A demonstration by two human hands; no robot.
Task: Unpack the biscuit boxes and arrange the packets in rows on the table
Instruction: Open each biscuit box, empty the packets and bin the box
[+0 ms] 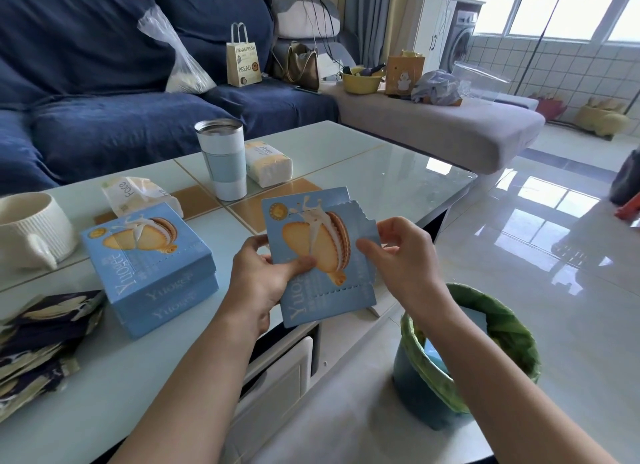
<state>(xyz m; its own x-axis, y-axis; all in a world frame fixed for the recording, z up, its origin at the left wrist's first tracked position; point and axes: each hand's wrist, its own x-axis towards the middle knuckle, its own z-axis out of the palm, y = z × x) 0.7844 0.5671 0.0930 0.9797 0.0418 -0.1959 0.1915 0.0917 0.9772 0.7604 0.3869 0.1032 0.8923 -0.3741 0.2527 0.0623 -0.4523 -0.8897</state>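
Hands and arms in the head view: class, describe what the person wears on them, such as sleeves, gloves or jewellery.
Both forearms are bare right to the bottom edge; no sleeves show. The left hand and right hand wear no gloves. No rings, watch or bracelet are visible on the fingers or wrists.

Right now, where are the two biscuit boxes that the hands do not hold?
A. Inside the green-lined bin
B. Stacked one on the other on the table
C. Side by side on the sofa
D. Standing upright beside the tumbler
B: the two blue biscuit boxes lie stacked flat on the table, left of the box that both hands hold.
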